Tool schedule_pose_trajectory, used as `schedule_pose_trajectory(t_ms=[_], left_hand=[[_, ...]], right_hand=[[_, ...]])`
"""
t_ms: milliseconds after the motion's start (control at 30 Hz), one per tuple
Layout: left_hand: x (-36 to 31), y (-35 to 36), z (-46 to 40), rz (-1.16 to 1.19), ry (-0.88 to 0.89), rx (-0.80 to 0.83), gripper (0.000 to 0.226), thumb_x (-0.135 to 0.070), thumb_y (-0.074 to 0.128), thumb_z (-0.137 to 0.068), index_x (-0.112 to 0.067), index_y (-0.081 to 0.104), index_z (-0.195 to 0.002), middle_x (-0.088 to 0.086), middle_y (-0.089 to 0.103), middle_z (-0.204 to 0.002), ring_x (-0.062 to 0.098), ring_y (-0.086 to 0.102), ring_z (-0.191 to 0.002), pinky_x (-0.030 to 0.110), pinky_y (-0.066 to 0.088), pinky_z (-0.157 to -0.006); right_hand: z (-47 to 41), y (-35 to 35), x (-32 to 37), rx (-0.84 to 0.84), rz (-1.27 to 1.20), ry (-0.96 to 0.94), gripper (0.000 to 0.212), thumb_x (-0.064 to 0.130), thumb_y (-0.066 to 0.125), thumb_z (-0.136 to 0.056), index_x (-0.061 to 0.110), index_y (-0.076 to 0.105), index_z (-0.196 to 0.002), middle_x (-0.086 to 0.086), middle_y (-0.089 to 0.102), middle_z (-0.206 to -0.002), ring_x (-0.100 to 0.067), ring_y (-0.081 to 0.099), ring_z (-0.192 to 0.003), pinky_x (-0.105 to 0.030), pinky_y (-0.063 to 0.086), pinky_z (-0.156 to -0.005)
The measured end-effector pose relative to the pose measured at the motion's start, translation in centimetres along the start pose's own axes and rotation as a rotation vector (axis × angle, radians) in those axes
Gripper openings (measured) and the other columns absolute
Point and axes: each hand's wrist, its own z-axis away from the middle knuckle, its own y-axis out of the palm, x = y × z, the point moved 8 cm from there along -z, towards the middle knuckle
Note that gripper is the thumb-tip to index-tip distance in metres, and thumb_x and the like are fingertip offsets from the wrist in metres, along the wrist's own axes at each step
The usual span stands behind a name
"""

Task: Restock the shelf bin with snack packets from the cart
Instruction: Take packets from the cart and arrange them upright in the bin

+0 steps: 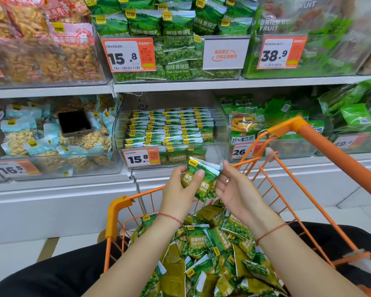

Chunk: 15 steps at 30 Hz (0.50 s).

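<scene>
A small stack of green pea packets is held upright above the orange cart. My left hand grips the stack from the left, thumb across its front. My right hand touches the stack's right edge with its fingers, palm turned toward me. Just beyond the hands stands the clear shelf bin, filled with neat rows of the same green packets. Many loose green packets lie heaped in the cart below my forearms.
The cart's orange handle rises at the right. Neighbouring bins hold nut packs on the left and other green snacks on the right. A dark phone lies on the nut packs. Upper-shelf bins overhang the lower row.
</scene>
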Motion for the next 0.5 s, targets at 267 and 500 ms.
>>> schedule_pose_trajectory(t_ms=[267, 500], left_hand=[[0.4, 0.2, -0.4, 0.174, -0.072, 0.016, 0.046, -0.05, 0.051, -0.087, -0.014, 0.066, -0.111, 0.003, 0.07, -0.097, 0.022, 0.063, -0.092, 0.031, 0.048, -0.076], [0.7, 0.7, -0.3, -0.065, -0.062, -0.027, 0.072, -0.074, 0.033, -0.085, -0.021, 0.06, -0.125, 0.0, 0.066, -0.118, 0.018, 0.058, -0.111, 0.037, 0.046, -0.096]], right_hand=[[0.1, 0.7, -1.8, 0.121, 0.074, 0.185, 0.042, 0.032, 0.055, -0.087, 0.012, 0.06, -0.124, -0.005, 0.068, -0.112, -0.024, 0.061, -0.107, -0.048, 0.042, -0.1], [0.4, 1.4, -1.3, 0.156, 0.464, -0.054, 0.047, 0.019, 0.073, -0.075, 0.032, 0.057, -0.116, 0.003, 0.069, -0.11, -0.015, 0.066, -0.105, -0.041, 0.051, -0.095]])
